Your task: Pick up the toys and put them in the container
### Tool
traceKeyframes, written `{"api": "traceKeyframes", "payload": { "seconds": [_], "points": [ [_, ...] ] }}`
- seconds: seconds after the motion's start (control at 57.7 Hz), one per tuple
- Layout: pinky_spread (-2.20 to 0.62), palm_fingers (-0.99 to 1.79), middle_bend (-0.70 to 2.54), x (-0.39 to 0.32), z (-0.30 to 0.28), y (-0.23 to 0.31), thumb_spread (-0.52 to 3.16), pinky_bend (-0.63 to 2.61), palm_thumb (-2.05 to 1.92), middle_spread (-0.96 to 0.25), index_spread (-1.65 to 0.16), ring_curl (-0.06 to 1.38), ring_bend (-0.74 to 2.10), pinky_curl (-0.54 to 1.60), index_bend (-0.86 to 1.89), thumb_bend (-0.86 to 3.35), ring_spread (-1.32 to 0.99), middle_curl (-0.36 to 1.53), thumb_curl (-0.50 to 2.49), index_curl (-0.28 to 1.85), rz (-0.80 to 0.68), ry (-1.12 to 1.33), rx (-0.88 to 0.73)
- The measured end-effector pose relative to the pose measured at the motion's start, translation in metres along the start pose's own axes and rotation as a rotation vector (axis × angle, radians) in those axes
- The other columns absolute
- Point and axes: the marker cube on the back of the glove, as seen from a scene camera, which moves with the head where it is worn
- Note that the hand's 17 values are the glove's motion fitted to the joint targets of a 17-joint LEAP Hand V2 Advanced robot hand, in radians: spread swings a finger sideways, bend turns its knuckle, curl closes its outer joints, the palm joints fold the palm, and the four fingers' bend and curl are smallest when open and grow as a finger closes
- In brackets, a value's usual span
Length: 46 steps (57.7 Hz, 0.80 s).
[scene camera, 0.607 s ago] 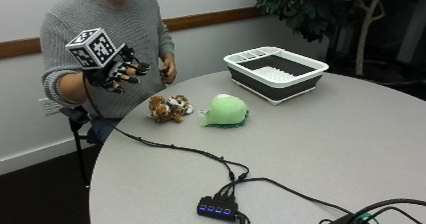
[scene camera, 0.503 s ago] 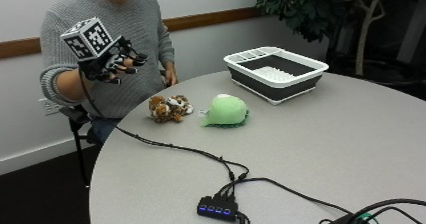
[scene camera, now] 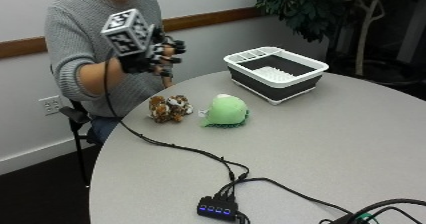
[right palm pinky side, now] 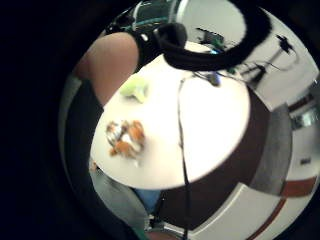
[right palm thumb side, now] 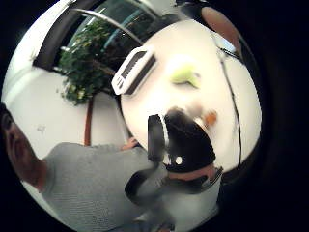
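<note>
We take the round grey table (scene camera: 346,149) as our landmark. At its far left edge, raised well above the tabletop, we see the black-gloved right hand (scene camera: 152,54) of the seated person in a grey sweater (scene camera: 80,34); its fingers are loosely spread and relaxed, and it holds nothing. On the table below and just right of that hand lies the small brown-and-white plush tiger (scene camera: 170,108), near the table's edge closest to the person. Just beside it, further right, rests the rounded light-green plush turtle (scene camera: 226,111); the two toys lie near each other, and we cannot tell whether they touch. Further right again, toward the table's far side, stands the white-rimmed dark rectangular container (scene camera: 276,74), well apart from both toys. At the table's near edge sits a small black hub with blue lights (scene camera: 216,207).
</note>
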Motion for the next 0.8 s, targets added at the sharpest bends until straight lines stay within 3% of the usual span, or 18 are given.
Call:
{"api": "traceKeyframes", "payload": {
  "seconds": [0.139, 0.295, 0.572, 0.711, 0.798],
  "points": [
    [0.06, -0.11, 0.11, -0.027, 0.027, -0.098, 1.47, 0.9, -0.01, -0.11, -0.33, 0.18, 0.26, 0.33, 0.13, -0.01, -0.1, 0.17, 0.18, 0.28, -0.043, -0.009, -0.105],
    [0.06, -0.15, 0.12, -0.04, 0.035, -0.125, 1.47, 0.93, -0.02, -0.11, -0.32, 0.2, 0.27, 0.35, 0.13, -0.01, -0.09, 0.18, 0.2, 0.27, -0.07, 0.044, -0.126],
    [0.06, -0.14, 0.13, -0.018, 0.109, -0.049, 1.46, 0.93, -0.02, -0.1, -0.32, 0.24, 0.26, 0.35, 0.14, -0.02, -0.09, 0.18, 0.22, 0.27, -0.015, 0.173, -0.275],
    [0.06, -0.13, 0.12, 0.007, 0.196, 0.027, 1.42, 0.93, -0.01, -0.1, -0.33, 0.25, 0.26, 0.35, 0.15, -0.02, -0.09, 0.18, 0.23, 0.27, 0.053, 0.309, -0.525],
    [0.06, -0.17, 0.12, 0.002, 0.213, 0.047, 1.37, 0.98, -0.02, -0.1, -0.32, 0.27, 0.29, 0.36, 0.08, -0.02, -0.09, 0.19, 0.24, 0.24, 0.037, 0.344, -0.438]
  ]
}}
